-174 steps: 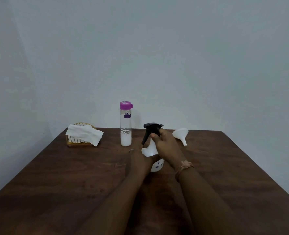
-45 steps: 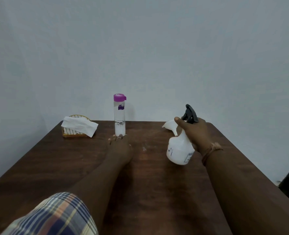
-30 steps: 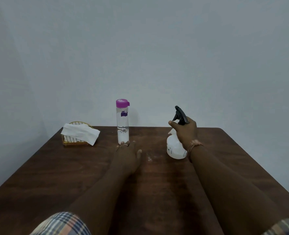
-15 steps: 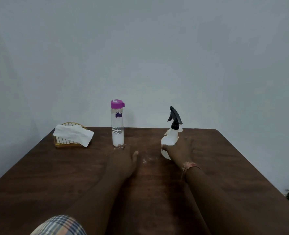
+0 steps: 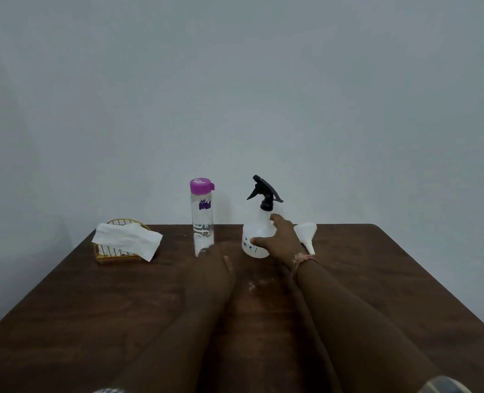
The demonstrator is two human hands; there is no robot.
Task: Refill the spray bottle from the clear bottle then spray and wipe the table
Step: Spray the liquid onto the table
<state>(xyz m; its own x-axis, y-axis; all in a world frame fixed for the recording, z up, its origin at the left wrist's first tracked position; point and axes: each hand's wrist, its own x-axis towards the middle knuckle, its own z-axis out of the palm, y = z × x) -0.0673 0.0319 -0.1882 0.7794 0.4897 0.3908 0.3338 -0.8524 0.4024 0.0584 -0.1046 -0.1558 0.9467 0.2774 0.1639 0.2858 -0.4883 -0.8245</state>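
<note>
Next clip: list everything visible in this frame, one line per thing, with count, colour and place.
table: 1, dark brown wood, fills the lower frame
basket: 1, gold wire, far left of the table
tissue: 1, white, draped over the basket
clear bottle: 1, clear with purple cap, upright at far centre
spray bottle: 1, white with black trigger head, upright, right of the clear bottle
funnel: 1, white, lying behind the right hand
wall: 1, pale grey, behind the table
left hand: 1, flat on the table before the clear bottle
right hand: 1, fingers round the spray bottle's body, thread band at the wrist
</note>
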